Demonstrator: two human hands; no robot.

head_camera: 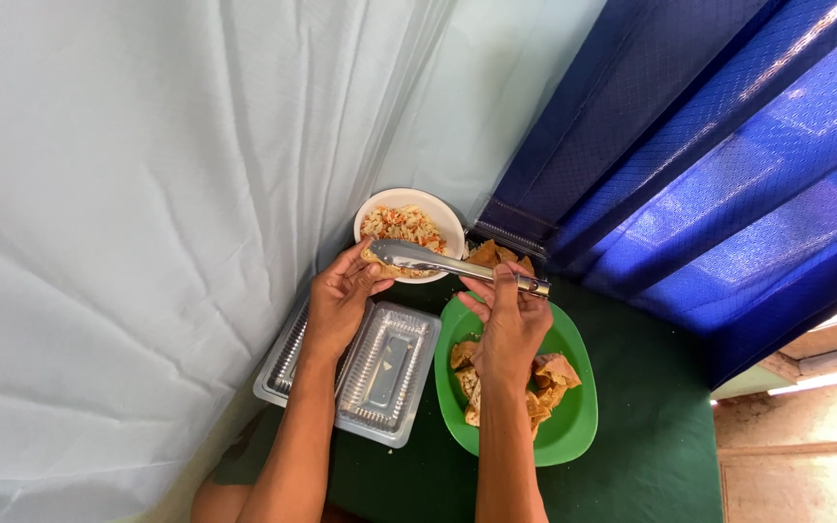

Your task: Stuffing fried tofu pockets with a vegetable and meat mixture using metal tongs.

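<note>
My right hand (508,320) grips metal tongs (438,261), whose tips reach over a white bowl (446,221) of shredded salad with orange bits. My left hand (341,295) holds a small fried pastry piece (376,261) at the bowl's near rim, right under the tongs' tips. Below my right hand sits a green plate (573,426) carrying several fried golden pieces (554,373).
An open clear plastic clamshell container (389,373) lies on the dark green tablecloth (651,446) left of the plate. More fried pieces (501,256) sit behind the plate. A white curtain (147,242) hangs at left, a blue curtain (728,174) at right.
</note>
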